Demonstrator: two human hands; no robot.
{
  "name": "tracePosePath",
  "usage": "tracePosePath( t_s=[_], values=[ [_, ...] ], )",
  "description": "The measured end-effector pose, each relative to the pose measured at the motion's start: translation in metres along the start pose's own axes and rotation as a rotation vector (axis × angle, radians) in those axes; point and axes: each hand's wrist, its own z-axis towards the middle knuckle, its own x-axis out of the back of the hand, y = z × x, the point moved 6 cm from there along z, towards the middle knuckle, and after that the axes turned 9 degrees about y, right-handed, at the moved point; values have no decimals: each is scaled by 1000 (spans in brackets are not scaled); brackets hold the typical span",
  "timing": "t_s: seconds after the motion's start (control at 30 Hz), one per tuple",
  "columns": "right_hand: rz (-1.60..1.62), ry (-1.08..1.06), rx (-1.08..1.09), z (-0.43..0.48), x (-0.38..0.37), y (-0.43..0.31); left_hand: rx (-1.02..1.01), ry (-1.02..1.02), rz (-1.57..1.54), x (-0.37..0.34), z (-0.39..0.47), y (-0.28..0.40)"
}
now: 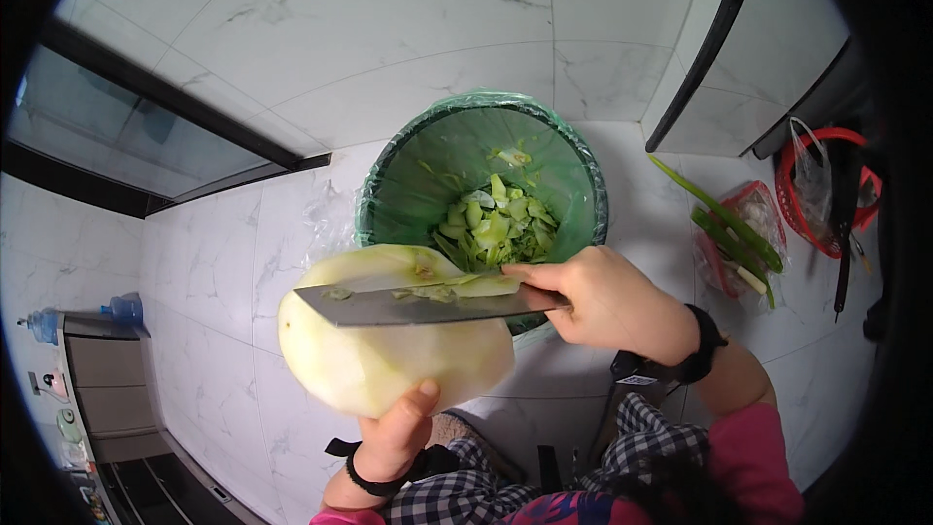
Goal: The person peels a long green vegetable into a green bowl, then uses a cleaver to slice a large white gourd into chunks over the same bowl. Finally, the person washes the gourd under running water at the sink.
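Observation:
My left hand (403, 419) grips a large pale peeled melon or gourd (393, 357) from below, its thumb on the near side. My right hand (609, 306) is closed around the handle end of a broad-bladed kitchen knife (423, 308), whose blade lies across the top of the gourd. Pieces of pale green peel (485, 284) rest on the blade. Beyond the gourd stands a round bin lined with a green plastic bag (401, 160), with green peelings (503, 222) at its bottom. The gourd overlaps the bin's near rim, and its underside is hidden.
Scallions or leeks (736, 222) lie on a plastic bag (762, 200) on the floor to the right, beside a red basket (783, 189). A marble-patterned wall (437, 22) rises behind the bin. Clear plastic (328, 219) lies left of it. Cabinets (113, 379) stand far left.

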Motion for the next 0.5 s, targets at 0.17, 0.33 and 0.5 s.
tracePosePath(
  t_s=[0.17, 0.33, 0.5],
  values=[
    [150, -407, -245, 9, 4, 27, 17, -37, 0, 9, 5, 2],
    [-3, -88, 20, 1, 9, -5, 23, 6, -193, 18, 30, 0],
    [-409, 127, 188, -12, 4, -24, -14, -60, -259, 11, 25, -4]
  ],
)
